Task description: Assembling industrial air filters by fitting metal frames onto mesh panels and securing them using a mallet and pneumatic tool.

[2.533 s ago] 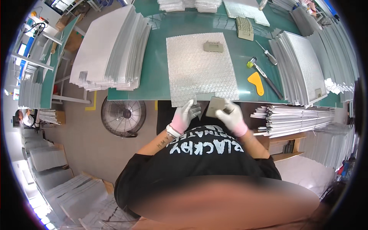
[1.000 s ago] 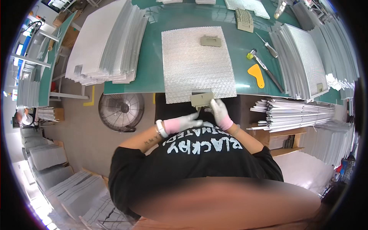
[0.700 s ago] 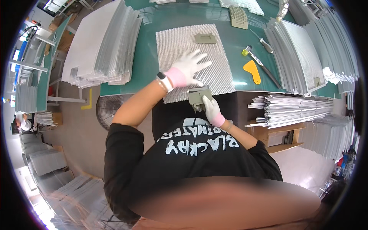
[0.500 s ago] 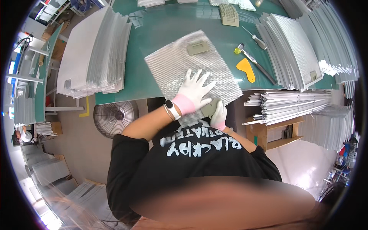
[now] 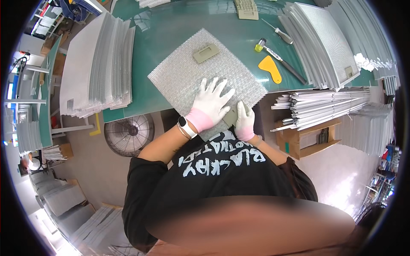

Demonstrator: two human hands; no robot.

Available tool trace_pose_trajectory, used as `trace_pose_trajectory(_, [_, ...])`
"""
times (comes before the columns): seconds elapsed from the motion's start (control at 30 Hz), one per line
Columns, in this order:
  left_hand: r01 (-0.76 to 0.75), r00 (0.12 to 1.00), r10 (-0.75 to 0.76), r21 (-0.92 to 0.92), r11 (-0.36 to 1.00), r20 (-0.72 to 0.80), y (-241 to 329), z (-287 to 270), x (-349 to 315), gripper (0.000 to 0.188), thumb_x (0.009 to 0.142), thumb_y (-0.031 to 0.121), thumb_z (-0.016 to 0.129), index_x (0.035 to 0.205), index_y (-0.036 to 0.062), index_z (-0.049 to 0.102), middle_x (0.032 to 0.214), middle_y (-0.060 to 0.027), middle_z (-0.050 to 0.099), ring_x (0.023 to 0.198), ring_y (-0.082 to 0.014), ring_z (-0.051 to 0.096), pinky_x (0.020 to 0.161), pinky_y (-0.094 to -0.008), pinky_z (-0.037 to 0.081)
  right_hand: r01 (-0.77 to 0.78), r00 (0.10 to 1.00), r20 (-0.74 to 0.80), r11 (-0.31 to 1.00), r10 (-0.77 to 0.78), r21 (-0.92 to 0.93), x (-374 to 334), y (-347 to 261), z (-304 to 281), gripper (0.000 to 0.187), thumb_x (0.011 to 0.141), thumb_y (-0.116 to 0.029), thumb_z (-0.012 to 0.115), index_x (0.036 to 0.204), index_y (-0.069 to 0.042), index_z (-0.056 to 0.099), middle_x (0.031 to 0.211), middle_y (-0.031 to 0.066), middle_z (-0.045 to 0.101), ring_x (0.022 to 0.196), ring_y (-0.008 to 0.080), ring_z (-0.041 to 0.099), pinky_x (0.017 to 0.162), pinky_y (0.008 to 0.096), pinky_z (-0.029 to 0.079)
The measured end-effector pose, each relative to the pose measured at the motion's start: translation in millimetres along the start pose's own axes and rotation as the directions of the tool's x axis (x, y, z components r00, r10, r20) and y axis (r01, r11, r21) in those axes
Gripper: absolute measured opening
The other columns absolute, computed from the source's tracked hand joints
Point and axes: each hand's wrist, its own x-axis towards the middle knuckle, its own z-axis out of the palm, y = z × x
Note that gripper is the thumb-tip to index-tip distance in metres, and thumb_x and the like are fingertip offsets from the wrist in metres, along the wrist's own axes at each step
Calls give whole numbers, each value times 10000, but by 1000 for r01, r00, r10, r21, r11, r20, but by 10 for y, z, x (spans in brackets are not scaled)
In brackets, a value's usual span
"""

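Observation:
A silver expanded-metal mesh sheet (image 5: 173, 81) lies slanted over the near edge of the green table, its lowest corner close to my black shirt. My left hand (image 5: 210, 103), in a white glove with a pink cuff, rests flat on the mesh with fingers spread. At the near right edge of the sheet, my gloved right hand (image 5: 245, 120) grips a small olive-grey plastic plate (image 5: 230, 115), partly covered by the fingers. Another olive-grey plate with a rectangular window (image 5: 206, 53) sits on the mesh beyond my left hand.
To the right lie a yellow scraper (image 5: 270, 69), a hammer (image 5: 279, 60) and a screwdriver (image 5: 278, 32). Mesh sheets are stacked at the left (image 5: 96, 64) and right (image 5: 316, 38). Olive-grey parts (image 5: 246, 9) sit at the back. A floor fan (image 5: 129, 133) stands below the table.
The view has shifted slightly. My right hand has turned more upright and covers more of the near plate. My left hand still lies spread on the mesh.

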Motion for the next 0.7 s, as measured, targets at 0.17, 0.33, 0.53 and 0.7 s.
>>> trace_pose_trajectory(0.17, [-9, 1000, 10, 98, 995, -16, -151, 15, 59, 506, 902, 336, 560, 1377, 172, 499, 1452, -151, 414, 1376, -376, 337, 1153, -578, 180, -93, 983, 164, 994, 84, 50, 149, -19, 195, 359, 990, -345, 529, 1023, -2, 631, 817, 81, 635, 643, 154, 593, 584, 265, 485])
trace_pose_trajectory(0.33, [-249, 968, 249, 8, 969, 21, -868, -184, 259, 481, 905, 297, 567, 1369, 189, 505, 1424, -124, 464, 1371, -341, 365, 1161, -551, 204, 333, 354, 840, 784, 412, -524, 231, -241, -27, 515, 932, -437, 590, 1181, 12, 625, 1036, 161, 696, 927, 224, 679, 842, 329, 535])
trace_pose_trajectory(0.53, [128, 894, -162, -107, 986, -417, -1377, -109, 859, 488, 858, 270, 619, 1301, 82, 535, 1293, -146, 567, 1232, -328, 496, 1076, -445, 353, 245, 501, 778, 800, 379, -548, 151, -655, -343, 457, 944, -345, 576, 1233, 8, 606, 1153, 146, 672, 1095, 231, 627, 972, 351, 471])
trace_pose_trajectory(0.7, [61, 962, -66, -30, 998, -265, -1337, 16, 1580, 506, 817, 280, 675, 1266, 73, 567, 1137, -142, 615, 1113, -328, 545, 993, -454, 399, 333, 781, 559, 571, 279, -750, 75, -601, -839, 384, 915, -325, 589, 1137, -18, 648, 1104, 168, 679, 1037, 305, 648, 907, 385, 505])
